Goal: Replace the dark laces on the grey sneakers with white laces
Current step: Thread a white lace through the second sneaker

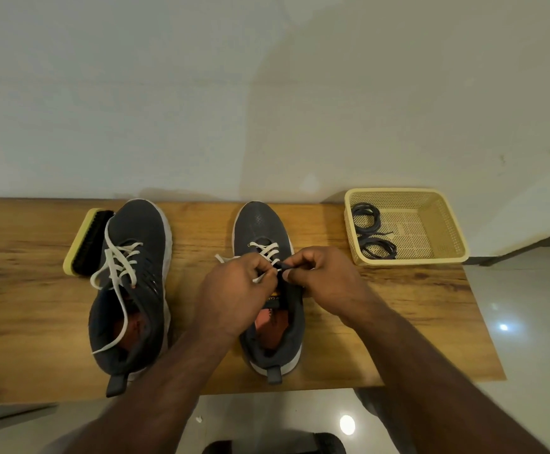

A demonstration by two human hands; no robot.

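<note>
- Two grey sneakers stand on the wooden desk (398,322), toes toward the back edge; the left sneaker (133,290) sits near the desk's left half, the right sneaker (267,231) near the middle
- The left hand (234,290) pinches a white lace (264,250) over the right sneaker's eyelets; its grip is pressed together on the lace end
- The right hand (326,276) has its fingers curled, pinching the dark eyelet edge of the same sneaker; thumb and forefinger meet there
- The left sneaker carries a loose white lace (116,267) threaded through its eyelets, one end trailing into the shoe's opening
- A cream plastic basket (437,250) rests at the desk's back right corner; two coiled dark laces (370,231) lie inside, against its left wall
- A shoe brush (87,240) lies near the back left, touching the left sneaker
</note>
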